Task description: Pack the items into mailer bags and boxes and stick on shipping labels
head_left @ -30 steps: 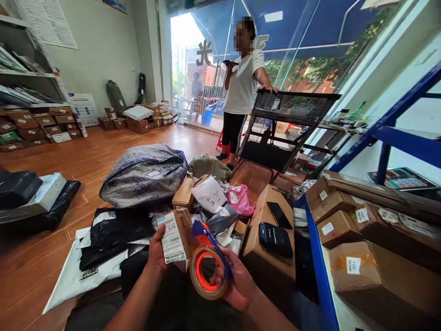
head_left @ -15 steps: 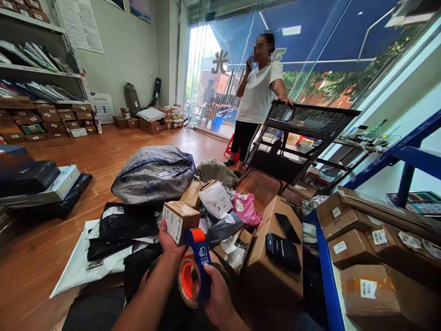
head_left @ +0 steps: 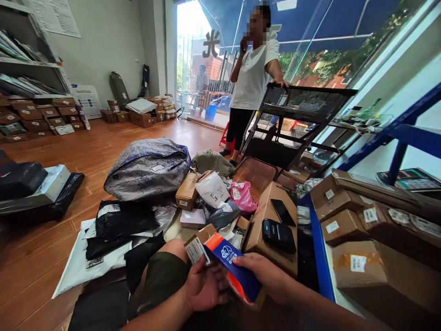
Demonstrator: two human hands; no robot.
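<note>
My left hand (head_left: 203,287) is closed around a small cardboard box (head_left: 199,242) with a white barcode label, held low above my knee. My right hand (head_left: 267,276) grips a blue and orange tape dispenser (head_left: 234,269), laid across the box's right side. The roll of tape is mostly hidden behind the dispenser and my fingers. Just beyond my hands lies a heap of parcels (head_left: 193,193): brown boxes, white and pink bags, black plastic bags.
A large cardboard box (head_left: 265,225) to the right carries a black handheld device (head_left: 278,235) and a phone (head_left: 283,212). A blue shelf (head_left: 319,257) with labelled boxes stands at right. A person (head_left: 253,78) stands by a black rack (head_left: 296,110).
My left hand has pulled the small box down and closer to me. My right hand has swung the tape dispenser flat against the box, hiding the orange roll. The view shifted slightly.
</note>
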